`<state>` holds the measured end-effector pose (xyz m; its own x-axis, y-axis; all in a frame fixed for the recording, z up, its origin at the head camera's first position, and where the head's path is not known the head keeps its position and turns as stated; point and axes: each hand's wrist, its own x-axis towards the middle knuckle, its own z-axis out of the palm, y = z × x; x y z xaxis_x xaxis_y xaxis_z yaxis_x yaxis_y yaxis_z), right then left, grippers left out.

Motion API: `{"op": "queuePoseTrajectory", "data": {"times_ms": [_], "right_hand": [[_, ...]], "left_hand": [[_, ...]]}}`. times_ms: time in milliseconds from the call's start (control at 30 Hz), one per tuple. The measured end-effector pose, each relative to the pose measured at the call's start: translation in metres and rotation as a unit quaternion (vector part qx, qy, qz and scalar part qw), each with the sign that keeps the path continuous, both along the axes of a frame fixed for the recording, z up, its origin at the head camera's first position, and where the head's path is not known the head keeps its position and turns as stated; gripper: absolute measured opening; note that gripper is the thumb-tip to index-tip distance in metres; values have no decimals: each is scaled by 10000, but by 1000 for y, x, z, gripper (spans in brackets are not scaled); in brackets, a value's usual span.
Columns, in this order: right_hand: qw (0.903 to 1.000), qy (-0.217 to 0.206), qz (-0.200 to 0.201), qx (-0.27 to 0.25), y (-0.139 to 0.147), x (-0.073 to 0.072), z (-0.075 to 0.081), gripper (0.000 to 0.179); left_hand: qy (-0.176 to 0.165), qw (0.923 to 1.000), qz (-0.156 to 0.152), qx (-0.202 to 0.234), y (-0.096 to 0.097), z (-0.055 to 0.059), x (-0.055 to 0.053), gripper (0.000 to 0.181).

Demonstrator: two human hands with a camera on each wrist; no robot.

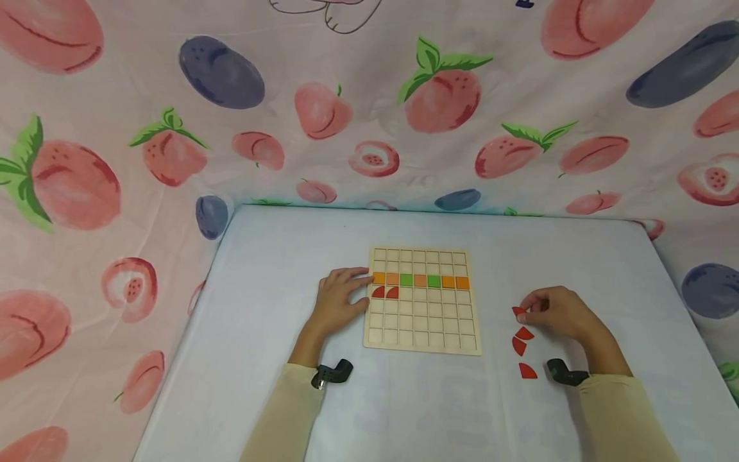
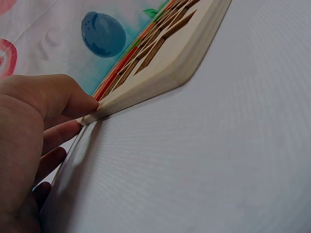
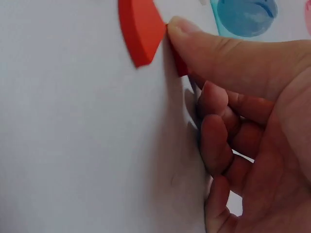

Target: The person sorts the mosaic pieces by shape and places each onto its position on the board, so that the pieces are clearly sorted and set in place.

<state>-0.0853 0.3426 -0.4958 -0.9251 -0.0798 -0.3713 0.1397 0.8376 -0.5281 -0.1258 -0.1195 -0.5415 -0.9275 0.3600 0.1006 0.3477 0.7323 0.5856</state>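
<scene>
A wooden grid board [image 1: 424, 321] lies flat on the table. One of its rows holds orange and green squares [image 1: 407, 280], and two red quarter-circle pieces [image 1: 392, 293] sit in the row below at its left end. My left hand [image 1: 337, 300] rests against the board's left edge, the thumb and fingertips touching its side. To the right of the board my right hand [image 1: 562, 313] pinches a red quarter-circle piece [image 1: 518, 310] between thumb and fingers. In the right wrist view the thumb partly hides that piece [image 3: 180, 60], beside another red piece [image 3: 141, 34].
More red quarter-circle pieces [image 1: 528, 371] lie in a loose column below the right hand. A white cloth [image 1: 427, 410] covers the table. Fruit-printed fabric [image 1: 323, 58] hangs behind and to the sides. Both wrists wear black cameras [image 1: 335, 372].
</scene>
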Motion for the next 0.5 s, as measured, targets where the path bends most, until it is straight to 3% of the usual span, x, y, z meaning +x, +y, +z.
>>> {"op": "queuePoseTrajectory", "data": {"times_ms": [333,500], "right_hand": [[9989,-178,259,-336,-6,-2,4,22],[9977,-22,279,-617,-18,-6,7,20]], "left_hand": [[12,10000,-44,-49,0,0,-1,46],[-40,10000,-23,-49,0,0,0,46]]}}
